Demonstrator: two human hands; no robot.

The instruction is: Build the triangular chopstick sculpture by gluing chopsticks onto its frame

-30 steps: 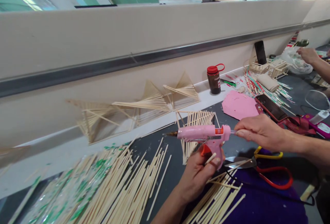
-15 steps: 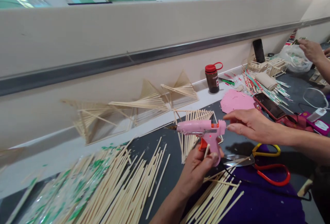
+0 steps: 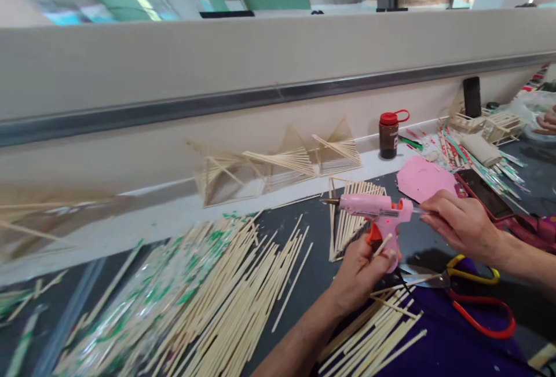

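A pink glue gun (image 3: pixel 367 206) with an orange trigger and a small red light is held up, its nozzle toward the left. My left hand (image 3: pixel 358 273) wraps round its handle, with a short wooden stick beside the thumb. At the rear of the gun, my right hand (image 3: pixel 460 223) pinches a clear glue stick (image 3: pixel 419 211) lined up with the back opening. Behind the gun lies a flat frame of wooden sticks (image 3: pixel 347 226). Open scissors (image 3: pixel 447 278) with yellow and red handles lie below my right hand.
Loose wooden sticks (image 3: pixel 234 307) and plastic-wrapped sticks (image 3: pixel 152 290) cover the left front. Twisted stick models (image 3: pixel 278 163) stand along the wall. A red-capped bottle (image 3: pixel 388 136), pink sheet (image 3: pixel 425 179) and phone (image 3: pixel 484 194) are at the right. Another person's hand (image 3: pixel 547 122) shows at the right edge.
The view has turned left, so things sit farther right. My right hand now pinches the clear glue stick at the gun's rear; before, its fingers were apart behind the gun.
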